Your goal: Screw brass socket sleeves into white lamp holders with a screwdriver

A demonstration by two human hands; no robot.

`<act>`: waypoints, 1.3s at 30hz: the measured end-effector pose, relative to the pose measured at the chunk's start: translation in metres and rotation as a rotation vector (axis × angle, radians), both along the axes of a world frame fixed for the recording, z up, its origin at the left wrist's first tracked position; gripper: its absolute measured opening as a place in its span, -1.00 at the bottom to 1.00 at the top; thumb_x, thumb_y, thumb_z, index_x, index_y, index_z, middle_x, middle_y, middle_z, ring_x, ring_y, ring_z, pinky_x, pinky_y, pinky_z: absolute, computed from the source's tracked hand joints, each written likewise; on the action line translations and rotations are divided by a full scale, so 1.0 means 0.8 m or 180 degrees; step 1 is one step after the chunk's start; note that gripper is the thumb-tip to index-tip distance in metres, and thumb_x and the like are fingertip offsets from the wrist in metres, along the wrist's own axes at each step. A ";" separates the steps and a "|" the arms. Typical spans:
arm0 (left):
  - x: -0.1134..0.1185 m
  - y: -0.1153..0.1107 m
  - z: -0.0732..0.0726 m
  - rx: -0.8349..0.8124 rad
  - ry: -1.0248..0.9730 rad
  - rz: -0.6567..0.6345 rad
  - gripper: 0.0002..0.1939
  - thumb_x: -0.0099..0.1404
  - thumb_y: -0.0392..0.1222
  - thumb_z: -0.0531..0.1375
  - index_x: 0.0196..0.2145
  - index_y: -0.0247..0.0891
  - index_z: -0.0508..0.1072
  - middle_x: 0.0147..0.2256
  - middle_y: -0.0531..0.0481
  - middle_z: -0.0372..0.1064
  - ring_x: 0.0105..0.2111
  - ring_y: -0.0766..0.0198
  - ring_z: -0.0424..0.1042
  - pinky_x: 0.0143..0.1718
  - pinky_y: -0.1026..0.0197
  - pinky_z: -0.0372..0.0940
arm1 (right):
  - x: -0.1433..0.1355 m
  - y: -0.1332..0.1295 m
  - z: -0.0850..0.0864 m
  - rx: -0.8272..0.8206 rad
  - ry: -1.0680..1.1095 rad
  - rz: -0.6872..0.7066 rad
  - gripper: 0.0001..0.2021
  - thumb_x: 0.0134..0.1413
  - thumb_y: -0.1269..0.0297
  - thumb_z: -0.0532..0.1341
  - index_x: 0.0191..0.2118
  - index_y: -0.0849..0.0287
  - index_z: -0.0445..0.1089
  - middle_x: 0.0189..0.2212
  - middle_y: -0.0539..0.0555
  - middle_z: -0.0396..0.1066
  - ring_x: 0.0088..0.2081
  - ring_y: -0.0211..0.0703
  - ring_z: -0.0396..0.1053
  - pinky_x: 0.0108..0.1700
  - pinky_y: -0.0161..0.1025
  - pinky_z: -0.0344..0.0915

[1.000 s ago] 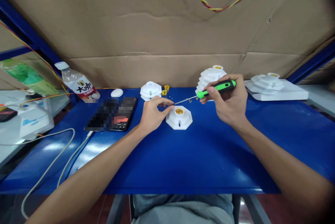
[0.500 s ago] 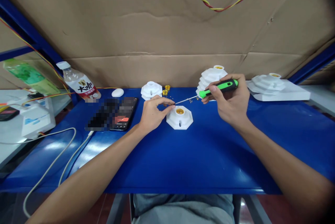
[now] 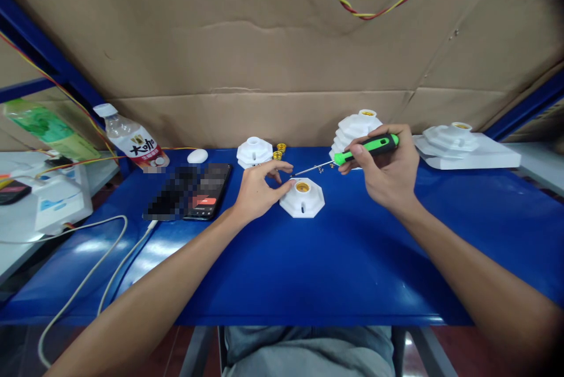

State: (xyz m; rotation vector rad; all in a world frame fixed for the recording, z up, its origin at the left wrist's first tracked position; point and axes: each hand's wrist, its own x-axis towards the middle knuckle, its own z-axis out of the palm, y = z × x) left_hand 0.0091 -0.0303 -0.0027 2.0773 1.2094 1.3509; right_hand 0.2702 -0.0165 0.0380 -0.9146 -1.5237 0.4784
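Note:
A screwdriver (image 3: pixel 368 149) with a green and black handle is gripped in my right hand (image 3: pixel 392 168), its thin shaft pointing left. The shaft's tip hovers just above the back-left edge of a white octagonal lamp holder (image 3: pixel 303 205) with a brass-coloured socket. My left hand (image 3: pixel 259 189) is beside that lamp holder, thumb at its left edge and index finger stretched out over the tip, the two apart. A tiny dark piece, perhaps a screw, shows at the tip. Small screws (image 3: pixel 320 169) lie on the table behind.
Behind my left hand are a white lamp base (image 3: pixel 254 151) and brass threaded shells (image 3: pixel 277 155). Stacked lamp holders (image 3: pixel 352 130) stand behind my right hand, and more (image 3: pixel 453 139) at right on a white box. Phones (image 3: pixel 209 192), a bottle (image 3: pixel 136 139) and a white cable (image 3: pixel 106 218) occupy the left.
My left thumb and index finger have moved apart from their pinch at the screwdriver's tip. The screwdriver and lamp holder have stayed nearly in place.

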 end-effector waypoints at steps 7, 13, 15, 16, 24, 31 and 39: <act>-0.017 0.018 -0.011 0.0149 0.0920 0.0285 -0.66 0.40 -0.33 0.20 0.07 -0.23 0.61 0.03 -0.18 0.54 -0.12 0.08 0.55 0.02 -0.07 0.50 | 0.002 0.001 0.001 0.0077 -0.0168 -0.0160 -0.59 0.24 -0.09 0.39 -0.05 -0.12 0.18 -0.15 0.09 0.57 -0.32 0.08 0.64 -0.30 0.15 0.68; -0.020 0.021 -0.026 0.0191 0.1927 0.0307 -0.55 0.51 -0.21 0.11 0.26 -0.31 0.52 0.13 -0.34 0.38 0.15 -0.24 0.38 0.25 -0.37 0.30 | 0.000 0.001 0.000 0.0210 -0.0366 -0.0142 -0.60 0.10 0.11 0.51 -0.26 -0.03 0.23 -0.15 0.10 0.62 -0.06 0.13 0.65 -0.02 0.18 0.65; -0.019 0.020 -0.025 0.0142 0.2057 0.0335 -0.54 0.52 -0.19 0.09 0.27 -0.32 0.51 0.13 -0.35 0.37 0.16 -0.27 0.36 0.24 -0.40 0.29 | 0.001 0.002 -0.004 0.0085 -0.0519 -0.0080 -0.59 0.06 0.16 0.53 -0.33 0.00 0.22 -0.11 0.12 0.64 -0.02 0.14 0.64 0.03 0.17 0.61; -0.019 0.020 -0.024 0.0110 0.2162 0.0353 -0.54 0.53 -0.18 0.07 0.28 -0.32 0.50 0.14 -0.35 0.36 0.16 -0.27 0.35 0.23 -0.39 0.29 | 0.001 0.003 -0.007 -0.0032 -0.0575 -0.0025 -0.59 0.06 0.17 0.53 -0.35 0.02 0.21 -0.11 0.12 0.65 -0.02 0.14 0.64 0.04 0.15 0.60; -0.017 0.014 -0.013 0.0123 0.2907 0.0612 -0.50 0.60 -0.13 -0.04 0.30 -0.33 0.48 0.17 -0.37 0.33 0.13 -0.28 0.36 0.09 -0.29 0.36 | -0.002 0.001 -0.020 -0.0481 -0.1058 0.0316 -0.76 0.31 0.09 0.34 -0.07 0.05 0.33 -0.17 0.12 0.60 -0.12 0.03 0.61 -0.01 0.02 0.50; -0.020 0.014 -0.012 0.0335 0.3033 0.0601 -0.57 0.58 -0.14 0.04 0.19 -0.33 0.58 0.10 -0.34 0.45 0.10 -0.26 0.38 0.05 -0.27 0.35 | -0.007 -0.002 -0.020 -0.0479 -0.1981 0.0575 -0.71 0.50 0.06 0.06 0.04 0.12 0.38 -0.08 0.22 0.57 -0.09 0.07 0.53 -0.03 0.01 0.37; -0.021 0.016 -0.014 0.0383 0.2883 0.0470 -0.62 0.57 -0.18 0.08 0.14 -0.31 0.61 0.07 -0.31 0.50 0.09 -0.21 0.43 0.07 -0.22 0.33 | -0.011 -0.007 -0.026 -0.1039 -0.1885 0.0834 -0.85 0.35 0.24 0.12 -0.04 0.07 0.17 -0.33 0.00 0.40 -0.35 -0.12 0.33 -0.24 -0.11 0.24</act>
